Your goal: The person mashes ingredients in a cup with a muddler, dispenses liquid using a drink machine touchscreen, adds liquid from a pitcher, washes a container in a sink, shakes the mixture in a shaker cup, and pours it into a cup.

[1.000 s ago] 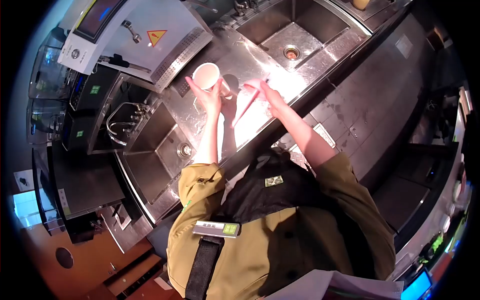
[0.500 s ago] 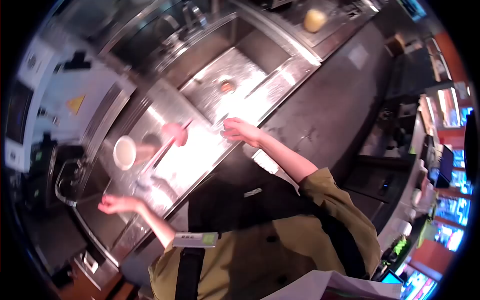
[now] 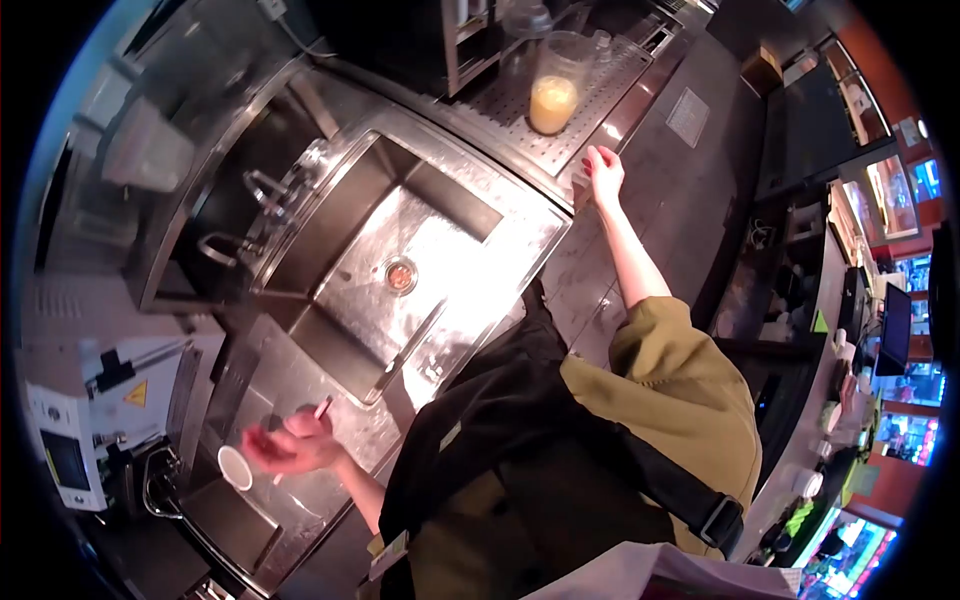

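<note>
My left hand (image 3: pixel 295 450) is over the steel counter at the lower left, fingers blurred and partly curled. Just left of it stands a white cup (image 3: pixel 236 467), with its open top showing. A pink item with a dark-tipped handle (image 3: pixel 322 407) lies partly behind that hand; whether they touch is hidden. My right hand (image 3: pixel 604 172) reaches out near the edge of the perforated drain tray (image 3: pixel 552 152), with its fingers bent and no object visible in it. Close beyond it is a clear pitcher (image 3: pixel 555 95) holding a yellowish content.
A steel sink (image 3: pixel 400 245) with taps lies between the two hands. Another sink basin (image 3: pixel 222 520) is at the lower left, beside a white machine (image 3: pixel 60 450) with a warning triangle. A clear container (image 3: pixel 527 20) stands behind the pitcher.
The view has turned toward the pitcher and drain tray. My hands have let go of the cup and the pink item, which rest on the counter. My right hand has moved toward the pitcher.
</note>
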The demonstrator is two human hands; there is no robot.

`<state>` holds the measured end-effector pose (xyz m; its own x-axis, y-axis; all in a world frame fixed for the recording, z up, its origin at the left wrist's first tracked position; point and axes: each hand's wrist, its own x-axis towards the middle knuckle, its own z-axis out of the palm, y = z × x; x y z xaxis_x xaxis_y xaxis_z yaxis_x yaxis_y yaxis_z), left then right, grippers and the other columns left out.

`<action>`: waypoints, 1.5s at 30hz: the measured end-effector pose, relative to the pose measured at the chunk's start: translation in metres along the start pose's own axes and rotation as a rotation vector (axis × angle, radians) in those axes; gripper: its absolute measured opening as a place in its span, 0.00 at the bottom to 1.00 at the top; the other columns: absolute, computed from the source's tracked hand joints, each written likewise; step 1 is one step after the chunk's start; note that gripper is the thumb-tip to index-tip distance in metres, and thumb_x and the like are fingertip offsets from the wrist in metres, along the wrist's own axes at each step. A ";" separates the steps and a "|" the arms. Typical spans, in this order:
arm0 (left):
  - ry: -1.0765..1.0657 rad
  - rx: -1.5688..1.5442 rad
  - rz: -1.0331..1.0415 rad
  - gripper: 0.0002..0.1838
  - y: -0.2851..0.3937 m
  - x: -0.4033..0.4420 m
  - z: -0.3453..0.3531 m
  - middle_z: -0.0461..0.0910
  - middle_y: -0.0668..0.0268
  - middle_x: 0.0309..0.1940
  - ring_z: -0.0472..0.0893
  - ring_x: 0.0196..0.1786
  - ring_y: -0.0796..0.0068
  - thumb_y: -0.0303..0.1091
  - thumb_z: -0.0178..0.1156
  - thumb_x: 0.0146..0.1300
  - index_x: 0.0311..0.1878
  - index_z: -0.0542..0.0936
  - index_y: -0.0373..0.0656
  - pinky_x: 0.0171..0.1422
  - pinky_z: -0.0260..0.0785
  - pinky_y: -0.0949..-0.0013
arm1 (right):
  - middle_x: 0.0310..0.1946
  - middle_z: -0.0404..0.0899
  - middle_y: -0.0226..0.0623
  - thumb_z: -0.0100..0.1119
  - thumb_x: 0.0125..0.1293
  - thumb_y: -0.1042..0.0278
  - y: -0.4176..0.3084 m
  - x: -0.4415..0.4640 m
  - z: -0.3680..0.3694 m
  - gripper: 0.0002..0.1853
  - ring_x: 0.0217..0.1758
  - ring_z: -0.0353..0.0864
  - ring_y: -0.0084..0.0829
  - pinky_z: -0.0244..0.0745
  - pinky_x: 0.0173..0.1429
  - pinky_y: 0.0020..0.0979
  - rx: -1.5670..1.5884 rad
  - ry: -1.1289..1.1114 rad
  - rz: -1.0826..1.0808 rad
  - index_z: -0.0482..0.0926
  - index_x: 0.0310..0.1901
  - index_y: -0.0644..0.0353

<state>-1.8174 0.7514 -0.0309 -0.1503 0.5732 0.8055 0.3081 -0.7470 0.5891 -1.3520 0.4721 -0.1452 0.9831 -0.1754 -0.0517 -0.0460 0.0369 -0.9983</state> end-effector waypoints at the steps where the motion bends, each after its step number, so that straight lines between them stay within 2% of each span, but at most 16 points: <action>1: -0.105 -0.072 -0.045 0.18 0.015 -0.022 0.022 0.69 0.56 0.51 0.72 0.51 0.64 0.26 0.49 0.62 0.55 0.65 0.33 0.58 0.63 0.64 | 0.40 0.77 0.42 0.61 0.57 0.63 0.002 0.023 0.002 0.24 0.37 0.79 0.27 0.73 0.41 0.26 0.006 0.009 -0.010 0.69 0.51 0.69; 9: -0.513 -0.405 -0.474 0.22 0.168 -0.159 0.240 0.71 0.58 0.47 0.72 0.49 0.68 0.25 0.58 0.54 0.53 0.68 0.34 0.57 0.65 0.66 | 0.48 0.72 0.46 0.61 0.54 0.65 -0.020 0.228 0.003 0.27 0.46 0.75 0.32 0.69 0.52 0.29 -0.127 -0.204 -0.191 0.66 0.53 0.69; 11: -0.819 -0.378 -0.228 0.31 0.216 -0.171 0.285 0.70 0.55 0.50 0.71 0.53 0.61 0.26 0.64 0.44 0.55 0.67 0.35 0.58 0.64 0.63 | 0.50 0.69 0.49 0.63 0.53 0.63 -0.011 0.285 0.009 0.30 0.48 0.73 0.35 0.68 0.53 0.32 -0.254 -0.176 -0.312 0.65 0.55 0.68; 14: -1.001 -0.487 -0.246 0.38 0.270 -0.180 0.345 0.68 0.54 0.53 0.71 0.55 0.62 0.27 0.66 0.44 0.61 0.62 0.35 0.61 0.62 0.63 | 0.55 0.63 0.56 0.67 0.48 0.55 -0.002 0.362 0.027 0.41 0.54 0.68 0.49 0.64 0.57 0.40 -0.511 -0.137 -0.558 0.60 0.59 0.67; 17: -0.824 -0.528 -0.392 0.35 0.285 -0.189 0.376 0.67 0.55 0.53 0.72 0.53 0.65 0.25 0.62 0.50 0.63 0.60 0.36 0.60 0.63 0.65 | 0.58 0.58 0.62 0.69 0.44 0.51 0.002 0.413 0.062 0.46 0.58 0.61 0.59 0.61 0.60 0.45 -0.695 -0.176 -0.739 0.57 0.61 0.65; 18: -0.804 -0.492 -0.393 0.34 0.284 -0.189 0.377 0.67 0.55 0.53 0.72 0.53 0.66 0.24 0.61 0.50 0.63 0.60 0.36 0.60 0.63 0.66 | 0.53 0.65 0.61 0.69 0.43 0.52 0.012 0.430 0.072 0.43 0.55 0.67 0.57 0.64 0.58 0.44 -0.832 -0.133 -0.781 0.61 0.58 0.66; 20: -0.774 -0.436 -0.396 0.33 0.276 -0.194 0.377 0.67 0.55 0.54 0.72 0.53 0.67 0.24 0.60 0.51 0.63 0.61 0.37 0.59 0.64 0.66 | 0.48 0.73 0.54 0.68 0.43 0.52 0.008 0.443 0.079 0.39 0.54 0.71 0.50 0.66 0.57 0.38 -0.867 -0.415 -0.362 0.66 0.56 0.65; 24: -0.612 -0.400 -0.673 0.27 0.252 -0.204 0.356 0.69 0.57 0.52 0.72 0.50 0.72 0.24 0.57 0.56 0.61 0.63 0.37 0.59 0.64 0.67 | 0.36 0.78 0.49 0.69 0.45 0.58 0.019 0.424 0.061 0.28 0.42 0.78 0.45 0.73 0.49 0.36 -0.588 -0.329 -0.595 0.70 0.44 0.67; 26: -0.499 -0.404 -0.687 0.26 0.236 -0.209 0.342 0.72 0.58 0.48 0.72 0.49 0.73 0.27 0.57 0.58 0.60 0.64 0.37 0.61 0.60 0.68 | 0.38 0.79 0.42 0.65 0.51 0.66 -0.026 0.393 0.044 0.20 0.43 0.78 0.33 0.73 0.47 0.31 -0.166 -0.564 -0.223 0.70 0.43 0.64; 30: -0.188 -0.091 -0.719 0.18 0.209 -0.200 0.330 0.71 0.59 0.45 0.71 0.50 0.69 0.29 0.53 0.62 0.55 0.67 0.36 0.57 0.62 0.69 | 0.48 0.75 0.39 0.58 0.55 0.76 -0.191 0.279 0.052 0.15 0.52 0.72 0.27 0.66 0.54 0.27 0.017 -1.255 -0.394 0.69 0.44 0.61; 34: 0.695 0.833 -0.744 0.28 0.114 -0.194 0.199 0.62 0.53 0.51 0.68 0.52 0.58 0.42 0.56 0.61 0.61 0.62 0.39 0.55 0.61 0.59 | 0.52 0.74 0.40 0.56 0.50 0.78 -0.238 0.216 0.086 0.23 0.56 0.70 0.32 0.59 0.63 0.31 -0.274 -1.476 -0.725 0.68 0.51 0.63; 36: 0.728 1.322 -0.878 0.40 0.068 -0.186 0.091 0.49 0.45 0.62 0.59 0.62 0.48 0.58 0.50 0.60 0.69 0.50 0.47 0.61 0.56 0.53 | 0.54 0.70 0.50 0.54 0.52 0.78 -0.221 0.225 0.092 0.24 0.59 0.69 0.37 0.57 0.65 0.34 -0.141 -1.563 -0.743 0.64 0.53 0.66; 38: 0.657 1.203 -1.243 0.43 0.027 -0.171 0.041 0.39 0.42 0.66 0.53 0.66 0.47 0.63 0.49 0.57 0.70 0.48 0.51 0.65 0.52 0.51 | 0.56 0.68 0.53 0.52 0.58 0.75 -0.208 0.262 0.097 0.21 0.60 0.67 0.40 0.55 0.66 0.37 -0.110 -1.540 -0.712 0.63 0.54 0.66; 39: 0.723 0.910 -0.999 0.45 0.027 -0.150 0.035 0.36 0.42 0.67 0.51 0.67 0.46 0.65 0.49 0.56 0.70 0.47 0.52 0.66 0.49 0.50 | 0.56 0.67 0.54 0.52 0.59 0.72 -0.213 0.264 0.093 0.21 0.61 0.66 0.41 0.54 0.66 0.37 -0.134 -1.486 -0.734 0.63 0.54 0.66; 42: 0.788 0.894 -0.839 0.46 0.005 -0.153 0.023 0.35 0.43 0.68 0.48 0.69 0.47 0.66 0.49 0.56 0.70 0.47 0.51 0.67 0.47 0.50 | 0.57 0.66 0.55 0.52 0.62 0.66 -0.245 0.278 0.084 0.20 0.62 0.64 0.41 0.51 0.67 0.37 -0.256 -1.352 -0.754 0.63 0.53 0.65; 45: 0.810 0.844 -0.640 0.38 0.036 -0.170 0.047 0.46 0.44 0.64 0.56 0.63 0.48 0.51 0.53 0.60 0.65 0.53 0.38 0.66 0.48 0.54 | 0.56 0.68 0.54 0.51 0.61 0.67 -0.260 0.269 0.075 0.19 0.60 0.66 0.40 0.55 0.66 0.38 -0.399 -1.337 -0.924 0.64 0.52 0.65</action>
<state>-1.7368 0.6427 -0.1490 -0.9072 0.1625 0.3880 0.4140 0.1814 0.8920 -1.0621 0.4888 0.1028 0.1431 0.9191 0.3672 0.7629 0.1339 -0.6325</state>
